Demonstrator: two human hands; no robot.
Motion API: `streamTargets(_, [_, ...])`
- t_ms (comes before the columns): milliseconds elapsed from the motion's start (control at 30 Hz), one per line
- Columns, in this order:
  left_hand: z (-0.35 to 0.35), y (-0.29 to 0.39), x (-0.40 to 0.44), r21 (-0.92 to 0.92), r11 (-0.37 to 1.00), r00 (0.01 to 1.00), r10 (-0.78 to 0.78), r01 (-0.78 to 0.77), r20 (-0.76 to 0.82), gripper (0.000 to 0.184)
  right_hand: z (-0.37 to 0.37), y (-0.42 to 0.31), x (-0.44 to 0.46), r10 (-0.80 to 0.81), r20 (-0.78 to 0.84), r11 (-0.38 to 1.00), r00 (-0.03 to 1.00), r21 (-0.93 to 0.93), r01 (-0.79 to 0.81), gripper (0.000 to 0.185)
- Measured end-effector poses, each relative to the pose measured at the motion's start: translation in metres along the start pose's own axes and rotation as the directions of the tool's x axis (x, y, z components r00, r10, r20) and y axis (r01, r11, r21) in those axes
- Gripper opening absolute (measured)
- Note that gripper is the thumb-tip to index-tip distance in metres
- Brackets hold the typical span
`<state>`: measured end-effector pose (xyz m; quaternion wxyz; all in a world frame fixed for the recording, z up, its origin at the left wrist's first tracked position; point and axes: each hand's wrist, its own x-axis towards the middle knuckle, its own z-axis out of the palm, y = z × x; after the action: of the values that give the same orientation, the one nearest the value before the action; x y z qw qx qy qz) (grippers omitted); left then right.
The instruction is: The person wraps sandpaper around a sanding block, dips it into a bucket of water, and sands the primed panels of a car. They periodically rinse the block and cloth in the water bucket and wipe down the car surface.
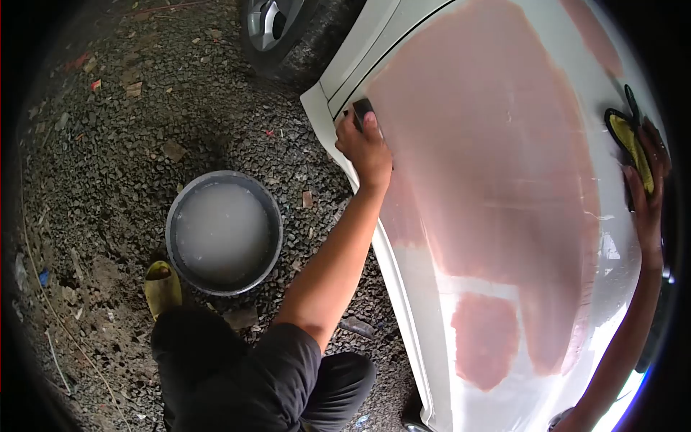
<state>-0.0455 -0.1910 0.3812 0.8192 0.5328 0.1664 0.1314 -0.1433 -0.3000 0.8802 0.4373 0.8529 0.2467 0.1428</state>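
Note:
My left hand (366,146) is closed around a dark block (363,108), held against the lower edge of a white car panel (482,144) covered with wide pinkish, wet-looking patches. The block's underside is hidden, so I cannot tell its surface. Higher on the car's side, near the right edge of the view, my right hand (650,187) grips a yellow cloth with black edging (633,151). The cloth lies against the white bodywork, partly covered by my fingers. Streaks of water shine on the panel below that hand.
A round grey tub (173,237) of cloudy water stands on the gravel (129,180), left of my left arm. A car wheel (302,43) is at the top. Beside the tub is a yellow shoe (164,291). Small stones and litter are scattered around.

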Motion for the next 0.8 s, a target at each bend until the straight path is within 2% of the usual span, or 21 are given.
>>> streamTargets(67, [0.014, -0.013, -0.065, -0.099, 0.994, 0.994, -0.057, 0.047, -0.097, 0.054, 0.000, -0.005, -0.002, 0.060, 0.007, 0.993, 0.998, 0.102, -0.061, 0.052])
streamTargets(100, [0.019, -0.017, -0.112, -0.048, 0.999, 0.993, 0.001, -0.007, -0.121, 0.053, 0.001, -0.007, 0.001, 0.079, 0.009, 0.985, 0.997, 0.155, -0.080, 0.053])
streamTargets(133, [0.012, -0.036, -0.149, 0.074, 0.991, 0.994, 0.109, -0.108, -0.010, 0.062, -0.001, -0.008, 0.004, 0.074, 0.008, 0.991, 0.997, 0.113, -0.074, 0.053])
streamTargets(200, [0.012, -0.031, -0.148, -0.013, 0.998, 0.997, 0.067, -0.067, -0.026, 0.061, -0.004, -0.011, 0.004, 0.066, 0.014, 0.997, 0.998, 0.029, -0.067, 0.052])
streamTargets(267, [0.015, -0.012, -0.085, -0.055, 0.999, 0.999, 0.002, -0.004, -0.035, 0.059, -0.004, -0.010, 0.005, 0.052, 0.007, 0.998, 0.999, 0.021, -0.052, 0.053])
streamTargets(300, [0.020, -0.007, -0.041, 0.020, 0.998, 0.992, 0.058, -0.056, -0.113, 0.058, -0.005, -0.009, 0.004, 0.050, 0.007, 0.999, 0.999, 0.016, -0.051, 0.053])
streamTargets(400, [0.010, 0.004, 0.011, 0.039, 0.998, 0.999, 0.045, -0.045, 0.001, 0.057, -0.008, -0.015, 0.008, 0.073, 0.016, 0.997, 0.997, 0.012, -0.074, 0.053])
streamTargets(433, [0.006, 0.006, -0.023, 0.004, 0.997, 0.997, 0.078, -0.078, -0.005, 0.057, -0.009, -0.014, 0.004, 0.076, 0.012, 0.997, 0.997, -0.008, -0.076, 0.053])
streamTargets(467, [0.007, 0.003, -0.064, 0.000, 1.000, 1.000, 0.003, -0.003, 0.019, 0.053, -0.009, -0.012, 0.005, 0.070, 0.002, 0.997, 0.998, -0.029, -0.070, 0.053])
streamTargets(500, [0.016, -0.030, -0.113, 0.060, 0.991, 0.993, 0.118, -0.117, -0.019, 0.050, -0.008, -0.012, 0.006, 0.058, 0.002, 0.997, 0.998, -0.045, -0.058, 0.053])
streamTargets(533, [0.009, -0.042, -0.147, -0.091, 0.983, 0.987, 0.159, -0.156, 0.026, 0.050, -0.008, -0.016, 0.007, 0.075, 0.002, 0.997, 0.997, -0.026, -0.075, 0.053])
streamTargets(600, [0.006, -0.038, -0.155, 0.033, 0.991, 0.991, 0.132, -0.133, 0.027, 0.050, -0.011, -0.024, 0.010, 0.102, 0.008, 0.995, 0.995, 0.005, -0.102, 0.052])
streamTargets(733, [0.010, -0.007, -0.009, 0.008, 0.988, 0.987, 0.156, -0.156, 0.030, 0.050, -0.010, -0.022, 0.009, 0.039, -0.031, 0.997, 0.999, -0.060, -0.041, 0.051])
streamTargets(800, [0.012, -0.005, 0.022, -0.059, 0.993, 0.995, 0.101, -0.100, 0.013, 0.050, -0.009, -0.018, 0.008, 0.023, -0.043, 0.994, 0.999, -0.109, -0.028, 0.051])
